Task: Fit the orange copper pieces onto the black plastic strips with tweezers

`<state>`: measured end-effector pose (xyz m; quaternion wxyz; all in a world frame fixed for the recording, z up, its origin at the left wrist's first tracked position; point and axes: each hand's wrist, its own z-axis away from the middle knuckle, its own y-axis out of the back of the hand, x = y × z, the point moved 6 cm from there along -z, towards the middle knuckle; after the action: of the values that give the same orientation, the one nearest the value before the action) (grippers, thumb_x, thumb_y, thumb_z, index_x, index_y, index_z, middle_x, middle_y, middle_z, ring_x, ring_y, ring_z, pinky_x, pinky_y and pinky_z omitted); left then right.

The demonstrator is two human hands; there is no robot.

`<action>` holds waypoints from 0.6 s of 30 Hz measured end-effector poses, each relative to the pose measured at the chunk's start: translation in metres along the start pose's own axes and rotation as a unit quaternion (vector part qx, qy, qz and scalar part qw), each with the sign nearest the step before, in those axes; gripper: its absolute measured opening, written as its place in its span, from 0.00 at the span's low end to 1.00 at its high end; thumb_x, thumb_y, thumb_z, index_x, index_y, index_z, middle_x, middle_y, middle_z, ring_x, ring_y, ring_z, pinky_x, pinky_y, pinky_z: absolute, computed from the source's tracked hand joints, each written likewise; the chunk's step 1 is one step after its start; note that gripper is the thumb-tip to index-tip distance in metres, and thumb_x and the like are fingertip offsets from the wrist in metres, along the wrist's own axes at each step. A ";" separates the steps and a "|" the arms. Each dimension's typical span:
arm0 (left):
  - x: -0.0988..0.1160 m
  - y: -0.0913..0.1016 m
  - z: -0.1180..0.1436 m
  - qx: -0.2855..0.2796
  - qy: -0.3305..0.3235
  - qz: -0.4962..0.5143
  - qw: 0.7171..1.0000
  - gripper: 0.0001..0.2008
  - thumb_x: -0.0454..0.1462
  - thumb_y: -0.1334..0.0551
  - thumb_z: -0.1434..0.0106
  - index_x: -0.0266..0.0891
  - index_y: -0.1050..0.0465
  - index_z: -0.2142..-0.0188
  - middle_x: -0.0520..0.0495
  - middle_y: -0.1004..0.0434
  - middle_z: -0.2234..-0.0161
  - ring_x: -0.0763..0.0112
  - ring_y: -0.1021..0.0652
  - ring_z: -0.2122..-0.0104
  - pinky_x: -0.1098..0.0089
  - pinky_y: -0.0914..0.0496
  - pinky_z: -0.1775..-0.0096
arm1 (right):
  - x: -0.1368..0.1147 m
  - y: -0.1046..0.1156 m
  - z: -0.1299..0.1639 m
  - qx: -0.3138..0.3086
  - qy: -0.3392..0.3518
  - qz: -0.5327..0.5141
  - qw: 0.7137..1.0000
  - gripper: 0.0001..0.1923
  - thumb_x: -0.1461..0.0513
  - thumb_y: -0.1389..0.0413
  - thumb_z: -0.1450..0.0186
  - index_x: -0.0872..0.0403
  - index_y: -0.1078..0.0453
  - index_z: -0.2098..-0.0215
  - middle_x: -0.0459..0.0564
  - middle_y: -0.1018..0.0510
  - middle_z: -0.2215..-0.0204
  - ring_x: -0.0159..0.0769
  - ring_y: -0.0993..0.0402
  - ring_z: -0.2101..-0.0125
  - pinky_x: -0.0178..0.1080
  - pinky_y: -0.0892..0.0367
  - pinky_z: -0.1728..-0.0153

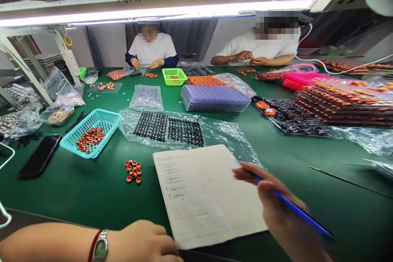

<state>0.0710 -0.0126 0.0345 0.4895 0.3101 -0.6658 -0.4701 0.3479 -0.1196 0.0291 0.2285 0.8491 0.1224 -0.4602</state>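
Observation:
A blue pen (302,213) is held in my right hand (276,204), which is blurred and hovers over the right side of an open notebook (211,196). Handwriting fills lines on the notebook's left page; the right page looks blank. My left hand (144,241) lies flat by the notebook's lower left corner, its fingertips partly cut off by the frame, and nothing shows in it. A small cluster of orange ring-like parts (133,171) sits on the green table just left of the notebook. Behind the notebook, rows of small black parts (168,127) lie on clear plastic.
A turquoise basket (104,118) holds more orange parts, near a black phone (39,156). Stacked purple trays (215,99) and piled trays of orange parts (344,102) stand farther back. Thin tweezers (346,180) lie at right. Two people work across the table.

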 end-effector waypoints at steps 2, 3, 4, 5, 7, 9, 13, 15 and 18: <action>0.000 0.015 -0.005 0.022 -0.008 -0.123 0.992 0.11 0.38 0.39 0.24 0.34 0.24 0.49 0.45 0.16 0.59 0.66 0.21 0.68 0.66 0.29 0.67 | -0.009 -0.052 0.015 -0.108 -0.100 -0.160 0.976 0.32 0.34 0.42 0.34 0.49 0.18 0.53 0.54 0.12 0.65 0.41 0.14 0.68 0.41 0.18 0.65; -0.002 0.018 -0.008 0.030 -0.009 -0.155 0.987 0.13 0.40 0.38 0.24 0.32 0.24 0.48 0.43 0.16 0.56 0.65 0.21 0.65 0.66 0.28 0.66 | -0.012 -0.077 0.023 -0.156 -0.150 -0.219 0.951 0.33 0.32 0.42 0.35 0.50 0.18 0.55 0.55 0.12 0.65 0.42 0.14 0.68 0.41 0.18 0.66; -0.005 0.018 -0.009 0.036 -0.011 -0.174 0.984 0.15 0.41 0.38 0.24 0.31 0.25 0.46 0.40 0.17 0.52 0.65 0.20 0.62 0.65 0.27 0.64 | -0.016 -0.097 0.029 -0.179 -0.170 -0.229 0.942 0.35 0.32 0.45 0.34 0.51 0.18 0.56 0.56 0.12 0.67 0.42 0.14 0.69 0.42 0.18 0.67; -0.008 0.016 -0.010 0.038 -0.011 -0.189 0.981 0.17 0.42 0.38 0.24 0.30 0.25 0.45 0.38 0.19 0.48 0.63 0.20 0.58 0.65 0.26 0.61 | -0.018 -0.113 0.034 -0.192 -0.184 -0.229 0.936 0.35 0.33 0.47 0.32 0.52 0.18 0.56 0.56 0.13 0.67 0.41 0.15 0.70 0.42 0.18 0.67; -0.017 0.008 -0.009 0.045 -0.009 -0.221 0.974 0.19 0.44 0.39 0.24 0.30 0.24 0.44 0.37 0.21 0.44 0.60 0.20 0.53 0.64 0.26 0.56 | -0.018 -0.133 0.040 -0.193 -0.195 -0.218 0.937 0.35 0.31 0.46 0.34 0.52 0.18 0.63 0.55 0.15 0.71 0.39 0.18 0.73 0.40 0.20 0.70; -0.023 -0.003 -0.006 0.062 -0.023 -0.250 0.966 0.17 0.42 0.39 0.24 0.31 0.22 0.46 0.36 0.20 0.45 0.59 0.20 0.53 0.63 0.27 0.55 | -0.018 -0.140 0.044 -0.181 -0.194 -0.189 0.945 0.28 0.36 0.35 0.39 0.51 0.22 0.72 0.49 0.20 0.78 0.34 0.24 0.77 0.34 0.25 0.75; -0.027 -0.018 -0.002 0.118 -0.038 -0.273 0.954 0.13 0.37 0.41 0.23 0.36 0.19 0.47 0.41 0.16 0.48 0.63 0.20 0.53 0.65 0.28 0.54 | -0.022 -0.132 0.050 -0.148 -0.179 -0.120 0.965 0.18 0.49 0.29 0.40 0.49 0.28 0.74 0.41 0.26 0.81 0.29 0.29 0.80 0.29 0.30 0.78; -0.029 -0.020 -0.001 0.148 -0.023 -0.270 0.951 0.13 0.37 0.43 0.21 0.40 0.19 0.48 0.45 0.15 0.49 0.66 0.20 0.52 0.65 0.28 0.53 | -0.027 -0.127 0.053 -0.151 -0.147 -0.075 0.975 0.15 0.53 0.31 0.38 0.49 0.29 0.74 0.40 0.27 0.81 0.29 0.29 0.81 0.28 0.30 0.79; -0.030 -0.024 -0.001 0.167 -0.007 -0.271 0.948 0.12 0.36 0.42 0.21 0.43 0.19 0.48 0.50 0.13 0.50 0.69 0.20 0.51 0.67 0.27 0.54 | -0.029 -0.122 0.060 -0.164 -0.113 -0.033 0.979 0.17 0.57 0.33 0.36 0.49 0.34 0.77 0.38 0.30 0.83 0.27 0.32 0.83 0.27 0.32 0.81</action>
<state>0.0804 0.0046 0.0015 0.2806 0.5530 -0.6291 -0.4687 0.2374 -0.0440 -0.0087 0.3615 0.7381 0.1974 -0.5344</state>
